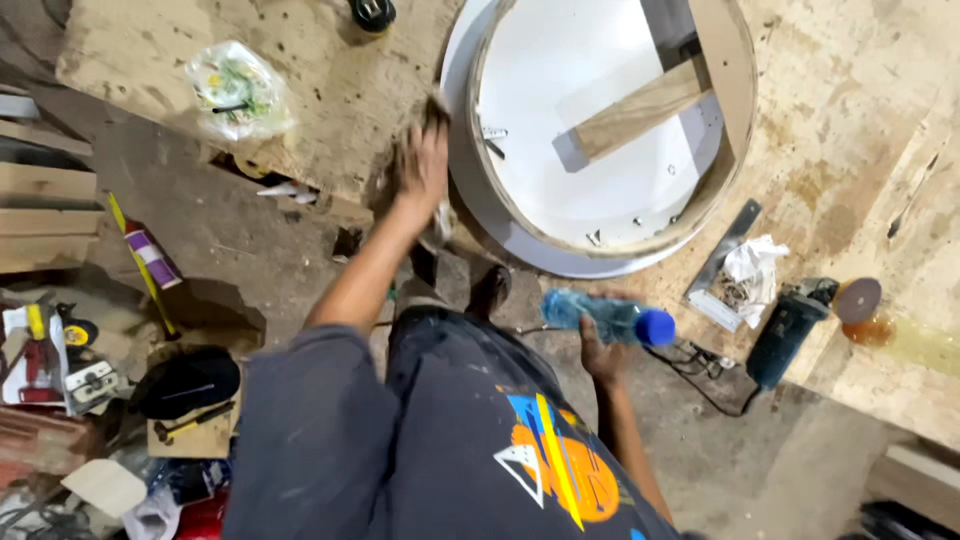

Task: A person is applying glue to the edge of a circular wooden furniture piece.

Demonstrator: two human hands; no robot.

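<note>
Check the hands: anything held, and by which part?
The right hand holds a blue plastic bottle from below, around mid-body, cap end pointing right. The left hand is blurred at the workbench edge; a hold cannot be told.

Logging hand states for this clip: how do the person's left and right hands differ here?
The left hand is raised to the workbench edge, fingers spread and blurred, gripping nothing that shows; the right hand hangs low by the hip. The left hand is beside the round white panel; the right hand is closed around a blue plastic bottle held sideways. Both are bare.
</note>
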